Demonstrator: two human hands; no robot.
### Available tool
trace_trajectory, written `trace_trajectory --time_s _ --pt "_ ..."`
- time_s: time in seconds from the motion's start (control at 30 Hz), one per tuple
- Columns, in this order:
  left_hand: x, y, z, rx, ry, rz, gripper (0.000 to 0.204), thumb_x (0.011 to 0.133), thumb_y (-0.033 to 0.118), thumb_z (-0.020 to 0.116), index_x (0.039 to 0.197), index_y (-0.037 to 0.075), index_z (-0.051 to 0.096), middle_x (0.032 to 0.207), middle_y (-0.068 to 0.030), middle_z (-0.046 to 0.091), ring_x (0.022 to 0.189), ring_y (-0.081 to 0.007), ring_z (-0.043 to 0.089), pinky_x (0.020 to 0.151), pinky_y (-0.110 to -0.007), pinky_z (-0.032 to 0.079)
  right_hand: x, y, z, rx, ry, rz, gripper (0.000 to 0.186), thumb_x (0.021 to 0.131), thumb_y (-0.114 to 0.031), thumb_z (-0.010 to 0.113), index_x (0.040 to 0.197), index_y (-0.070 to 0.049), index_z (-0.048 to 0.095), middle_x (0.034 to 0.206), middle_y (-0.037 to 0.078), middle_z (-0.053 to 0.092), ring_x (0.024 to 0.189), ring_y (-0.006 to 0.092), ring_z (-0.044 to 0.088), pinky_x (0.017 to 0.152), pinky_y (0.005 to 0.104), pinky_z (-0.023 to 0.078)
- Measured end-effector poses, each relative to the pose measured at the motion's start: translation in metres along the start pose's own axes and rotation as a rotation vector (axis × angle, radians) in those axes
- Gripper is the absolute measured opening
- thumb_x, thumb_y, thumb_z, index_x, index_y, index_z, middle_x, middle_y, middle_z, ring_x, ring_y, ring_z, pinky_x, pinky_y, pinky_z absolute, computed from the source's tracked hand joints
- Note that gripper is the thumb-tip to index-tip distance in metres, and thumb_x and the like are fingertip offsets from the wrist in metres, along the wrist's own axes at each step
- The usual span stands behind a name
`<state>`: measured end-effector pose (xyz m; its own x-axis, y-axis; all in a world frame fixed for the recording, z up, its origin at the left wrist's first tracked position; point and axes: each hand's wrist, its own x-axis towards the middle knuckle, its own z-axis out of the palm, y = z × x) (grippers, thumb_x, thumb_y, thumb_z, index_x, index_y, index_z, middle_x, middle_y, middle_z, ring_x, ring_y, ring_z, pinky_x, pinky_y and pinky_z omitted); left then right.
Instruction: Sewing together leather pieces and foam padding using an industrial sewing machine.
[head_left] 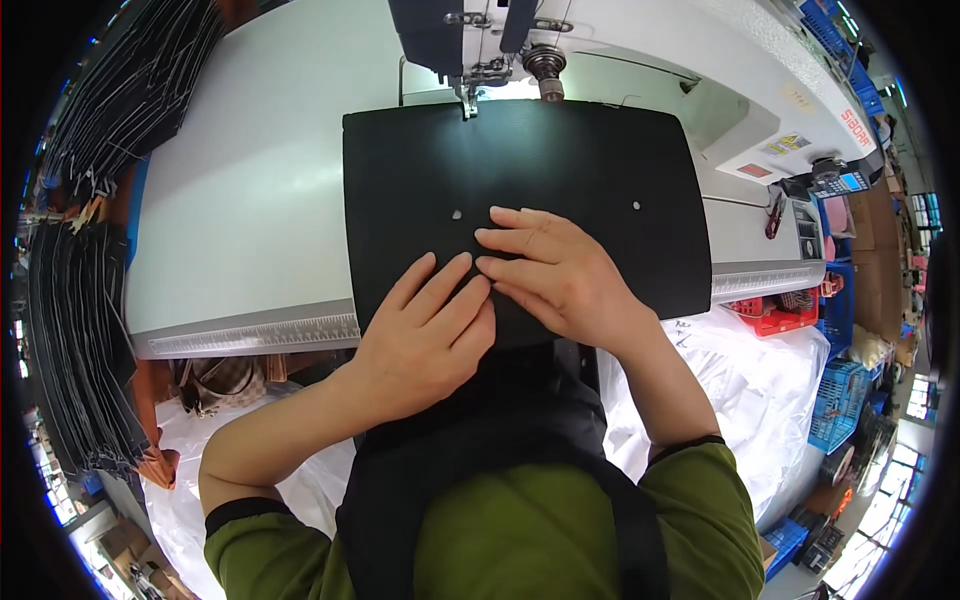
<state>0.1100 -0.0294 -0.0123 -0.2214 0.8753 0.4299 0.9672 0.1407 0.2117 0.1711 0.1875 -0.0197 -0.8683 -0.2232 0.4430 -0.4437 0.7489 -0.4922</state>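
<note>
A black panel point(570, 160) with rounded sides lies on the bed of a sewing machine, its far edge by the presser foot point(468, 103). Two small pale spots, perhaps holes, show on its surface. My left hand point(425, 335) rests on the near part of the panel with its fingers stretched forward. Beside it, my right hand point(560, 275) reaches in from the right, fingers extended and a little apart. The fingertips of both hands almost meet. Whether anything small lies between them is hidden.
The white machine arm point(770, 70) curves over the far right. A ruler strip point(260, 335) runs along the table's front edge. Stacks of black pieces point(80, 340) hang at the left. White plastic sheeting point(720, 400), a red basket point(775, 315) and blue crates point(838, 400) stand at the right.
</note>
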Motion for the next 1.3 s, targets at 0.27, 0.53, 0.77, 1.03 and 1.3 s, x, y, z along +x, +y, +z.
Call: trace_trajectory --time_s 0.27,0.53,0.77,1.03,1.3 --pt "-0.006 0.001 0.006 0.127 0.005 0.031 0.038 0.082 0.011 0.072 0.117 0.000 0.067 0.134 -0.0156 0.063 0.128 -0.0334 0.059 0.110 -0.048 0.045 -0.001 -0.004 -0.003 -0.019 -0.021 0.003 0.022 0.087 -0.012 0.074 0.108 -0.005 0.076 0.127 0.005 0.070 0.129 0.0297 0.061 0.111 0.0433 0.045" --pt "-0.021 0.005 -0.012 0.027 -0.036 -0.051 0.033 0.083 0.014 0.073 0.114 0.003 0.071 0.132 -0.0132 0.064 0.124 -0.0312 0.061 0.104 -0.045 0.048 -0.011 -0.019 -0.018 -0.108 -0.139 -0.070 0.022 0.088 -0.013 0.071 0.109 -0.006 0.076 0.125 0.002 0.072 0.128 0.0265 0.062 0.110 0.0418 0.046" --pt "-0.014 -0.011 -0.018 0.012 -0.064 -0.023 0.033 0.085 0.010 0.071 0.118 0.003 0.072 0.136 -0.0086 0.065 0.127 -0.0300 0.060 0.105 -0.044 0.048 -0.006 -0.015 -0.020 -0.161 -0.187 -0.126 0.021 0.088 -0.013 0.070 0.108 -0.007 0.075 0.125 0.001 0.072 0.127 0.0256 0.063 0.108 0.0394 0.047" --pt "-0.005 -0.037 -0.020 -0.052 -0.072 -0.019 0.032 0.085 0.009 0.068 0.117 0.006 0.071 0.132 -0.0048 0.066 0.126 -0.0282 0.060 0.105 -0.043 0.046 0.004 -0.007 -0.020 -0.181 -0.167 -0.124 0.026 0.087 -0.011 0.070 0.112 -0.007 0.073 0.127 0.001 0.071 0.127 0.0253 0.062 0.106 0.0382 0.047" --pt "0.011 -0.059 -0.020 -0.068 -0.080 -0.028 0.034 0.084 0.009 0.066 0.118 0.008 0.071 0.133 -0.0023 0.066 0.129 -0.0268 0.056 0.106 -0.042 0.044 0.019 0.007 -0.023 -0.202 -0.180 -0.107 0.032 0.084 -0.010 0.070 0.116 -0.007 0.071 0.131 0.001 0.069 0.129 0.0258 0.060 0.108 0.0388 0.046"
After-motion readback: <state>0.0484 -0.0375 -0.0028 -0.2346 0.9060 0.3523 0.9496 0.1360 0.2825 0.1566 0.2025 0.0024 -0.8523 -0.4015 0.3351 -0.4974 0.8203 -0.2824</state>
